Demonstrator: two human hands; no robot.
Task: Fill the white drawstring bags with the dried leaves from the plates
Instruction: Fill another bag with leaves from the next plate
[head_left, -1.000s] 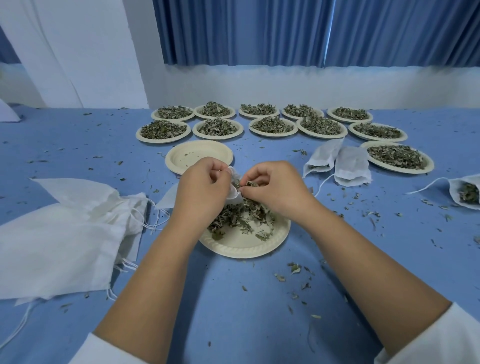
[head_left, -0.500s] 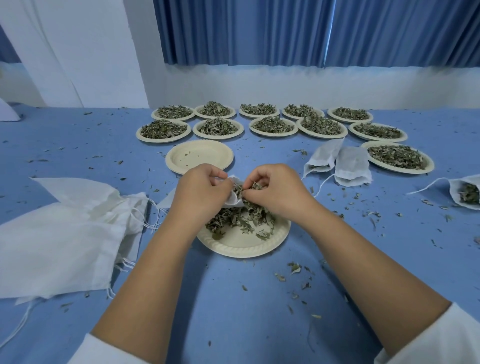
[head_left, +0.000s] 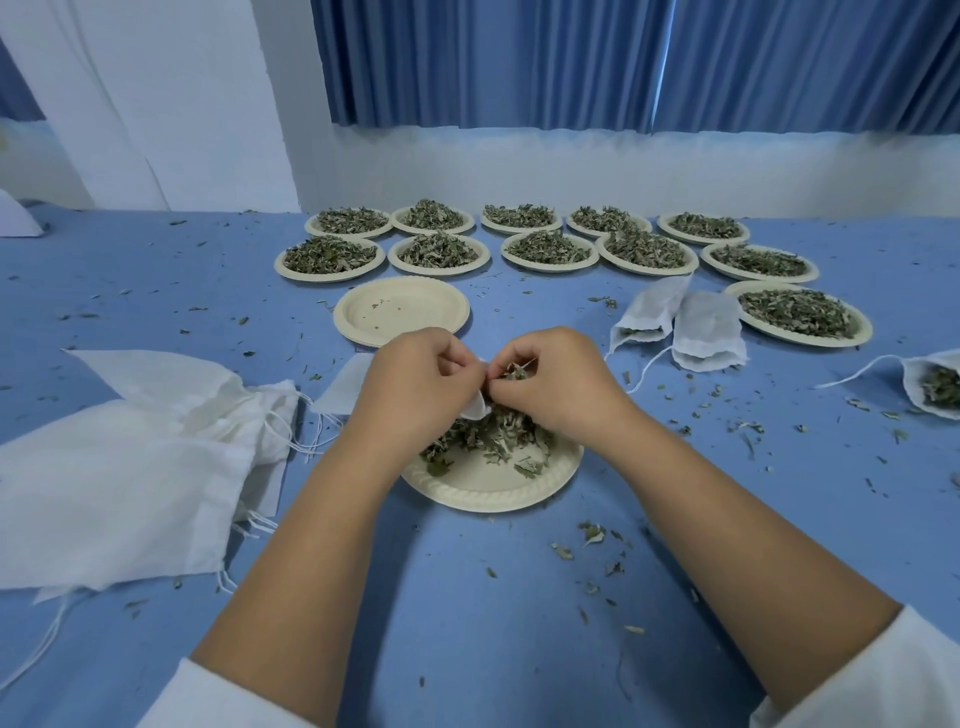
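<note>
My left hand (head_left: 415, 382) pinches the mouth of a small white drawstring bag (head_left: 340, 384), most of which is hidden behind the hand. My right hand (head_left: 558, 379) pinches a tuft of dried leaves at the bag's mouth. Both hands hover over a cream paper plate (head_left: 488, 488) holding a loose heap of dried leaves (head_left: 483, 436). Two filled white bags (head_left: 680, 325) lie to the right, and another filled bag (head_left: 932, 384) sits at the right edge.
Several plates heaped with leaves (head_left: 550, 247) stand in two rows at the back, with one more plate (head_left: 800, 312) at right. An empty plate (head_left: 400, 309) sits just beyond my hands. A pile of empty white bags (head_left: 124, 457) lies left. Leaf crumbs litter the blue table.
Both hands have sunk slightly toward the plate and stay together at the bag's mouth. The right fingers keep working leaves into it.
</note>
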